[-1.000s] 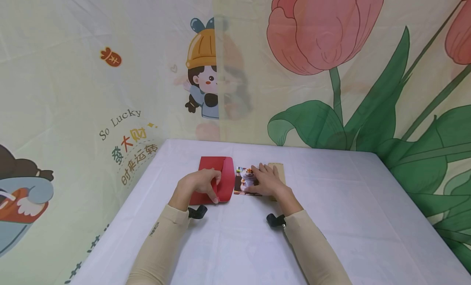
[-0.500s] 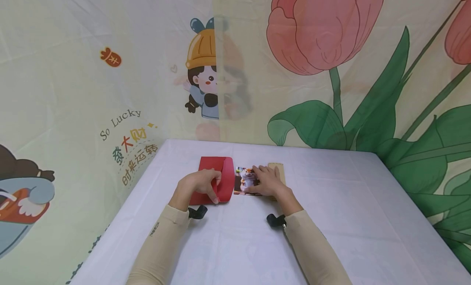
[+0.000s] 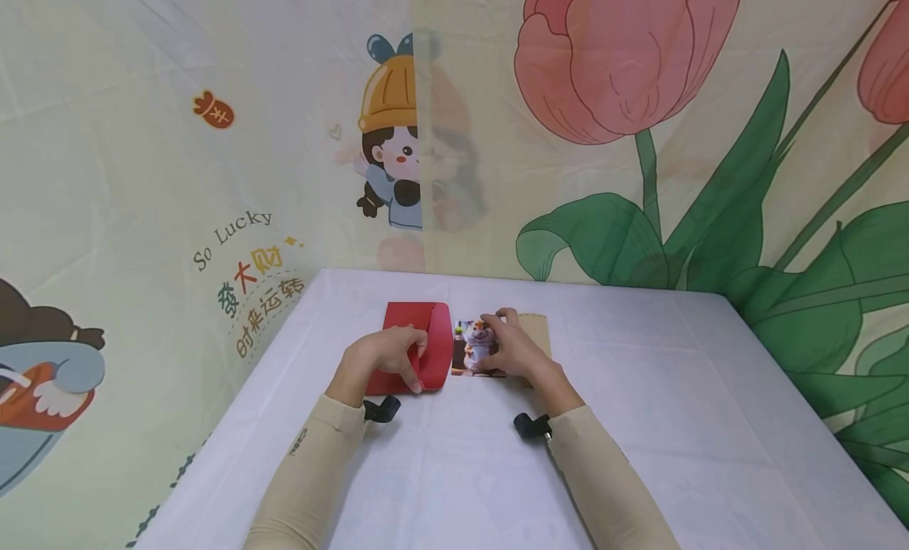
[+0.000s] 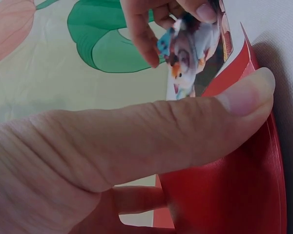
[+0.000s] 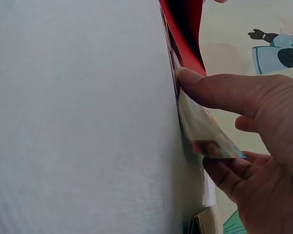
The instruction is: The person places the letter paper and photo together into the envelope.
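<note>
A red envelope (image 3: 442, 346) lies on the table with its flap folded out to the right. My left hand (image 3: 389, 351) grips it at the opening. In the left wrist view the thumb (image 4: 185, 126) lies across the red paper, with other fingers behind. Right of the flap is a glossy photo (image 3: 469, 351) of a white cartoon animal figure. My right hand (image 3: 518, 349) holds the photo between thumb and curled fingers, covering its right part. The right wrist view shows the thumb (image 5: 219, 92) on the photo (image 5: 202, 122), whose near end lifts slightly off the table.
A tan paper piece (image 3: 536, 329) lies just right of the photo, partly behind my right hand. A white cloth covers the table (image 3: 454, 471). Printed fabric (image 3: 483, 250) hangs behind its far edge. A dark wrist camera (image 3: 383, 409) sits below each hand.
The fingers of my right hand, earlier spread over the photo and towards the tan paper, have bent and drawn in around the photo. The left hand and envelope stay put.
</note>
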Available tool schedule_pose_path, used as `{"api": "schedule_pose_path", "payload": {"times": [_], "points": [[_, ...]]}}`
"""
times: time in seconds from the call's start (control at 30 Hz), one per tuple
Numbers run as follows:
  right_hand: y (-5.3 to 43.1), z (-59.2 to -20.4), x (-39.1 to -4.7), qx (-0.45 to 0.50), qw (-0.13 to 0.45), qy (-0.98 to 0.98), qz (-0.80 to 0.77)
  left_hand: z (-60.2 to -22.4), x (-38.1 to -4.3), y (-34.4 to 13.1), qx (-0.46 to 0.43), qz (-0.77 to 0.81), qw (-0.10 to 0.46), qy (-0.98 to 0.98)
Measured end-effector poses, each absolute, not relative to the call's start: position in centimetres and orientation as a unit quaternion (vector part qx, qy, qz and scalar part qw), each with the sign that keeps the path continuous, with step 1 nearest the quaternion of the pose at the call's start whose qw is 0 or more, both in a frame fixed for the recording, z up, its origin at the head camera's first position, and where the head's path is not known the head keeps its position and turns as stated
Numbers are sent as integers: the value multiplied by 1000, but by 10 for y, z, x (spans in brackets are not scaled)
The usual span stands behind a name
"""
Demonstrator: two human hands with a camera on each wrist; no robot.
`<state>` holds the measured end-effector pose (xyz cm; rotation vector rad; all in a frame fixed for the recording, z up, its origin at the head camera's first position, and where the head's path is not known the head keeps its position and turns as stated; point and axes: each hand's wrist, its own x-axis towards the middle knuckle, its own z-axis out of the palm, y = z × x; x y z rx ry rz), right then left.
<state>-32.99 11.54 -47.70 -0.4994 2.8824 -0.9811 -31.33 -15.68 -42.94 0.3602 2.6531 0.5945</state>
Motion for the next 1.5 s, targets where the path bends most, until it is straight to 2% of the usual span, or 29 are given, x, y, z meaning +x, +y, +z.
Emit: {"api": "schedule_pose_path", "payload": {"times": [0.4,0.57,1.0,1.5], "points": [[117,-473,-333,-190,24,920,-343,-429,-313,-157,125,211,197,949],[118,-466,-333,-157,21,902,-401,-429,-314,-157,128,208,197,950],[110,-454,-332,-121,-76,882,-449,-430,-314,-156,126,207,207,948],[83,-463,-322,-172,-5,848,-501,-430,-315,-156,134,192,208,950]]}}
